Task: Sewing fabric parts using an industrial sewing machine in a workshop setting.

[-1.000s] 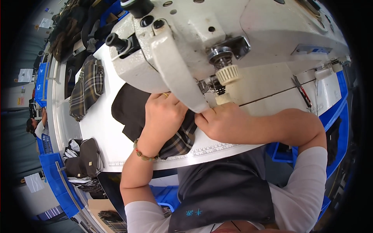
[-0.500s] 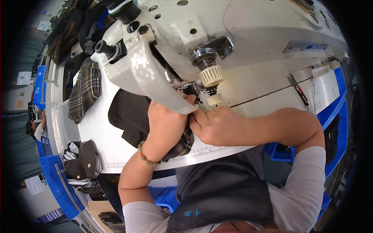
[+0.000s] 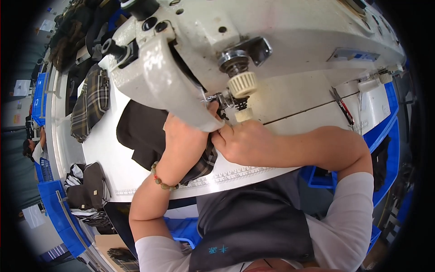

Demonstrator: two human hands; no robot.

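Under the head of a white sewing machine (image 3: pixel 285 31) lies dark fabric (image 3: pixel 140 131) with a plaid part (image 3: pixel 201 165) at its near side. My left hand (image 3: pixel 183 136) rests on it; most fingers are behind the machine's pale curved guard (image 3: pixel 170 81), one fingertip showing near the presser foot (image 3: pixel 216 99). My right hand (image 3: pixel 238 143) is closed on the fabric just right of the left, its fingertips beside the guard's lower end.
Folded plaid fabric (image 3: pixel 90 102) lies at left, stacked dark pieces (image 3: pixel 93 186) nearer. Red-handled snips (image 3: pixel 342 106) sit at right. Blue bins (image 3: pixel 387 131) flank the white table (image 3: pixel 118 177). Another person (image 3: pixel 36 147) works at the far left.
My left hand has pushed up under the guard toward the presser foot, and my right hand has shifted slightly left. The whole view has drifted a little.
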